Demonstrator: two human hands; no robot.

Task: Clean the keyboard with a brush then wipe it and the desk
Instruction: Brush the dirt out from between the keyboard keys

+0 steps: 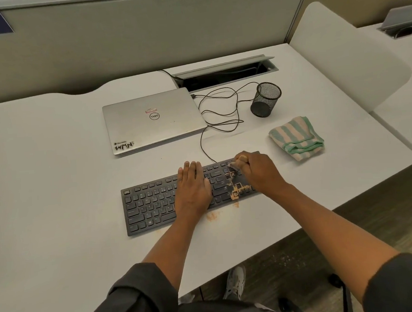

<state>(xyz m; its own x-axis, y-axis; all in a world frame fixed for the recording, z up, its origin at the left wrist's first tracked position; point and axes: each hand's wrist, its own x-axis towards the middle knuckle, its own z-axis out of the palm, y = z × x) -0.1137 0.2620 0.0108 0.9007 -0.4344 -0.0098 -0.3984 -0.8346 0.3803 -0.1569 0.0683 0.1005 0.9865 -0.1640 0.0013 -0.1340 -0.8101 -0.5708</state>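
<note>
On the white desk (54, 166), near its front edge, the black keyboard (152, 206) is lying at a slant, tan powder clinging to its right-hand keys and spilling onto the desk just below. Left hand (193, 186) is pressing flat on the middle keys, fingers straight. Right hand (257, 170) is gripping a small brush (235, 164), fingers curled round it, over the dusty keys; a striped cloth (296, 138) is sitting folded to the right.

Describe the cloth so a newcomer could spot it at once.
Start at the white desk and find the black keyboard under both hands. Just right of its far end, nearer than the black mesh cup, lies a folded cloth, the only soft, green-and-cream striped thing there.
</note>
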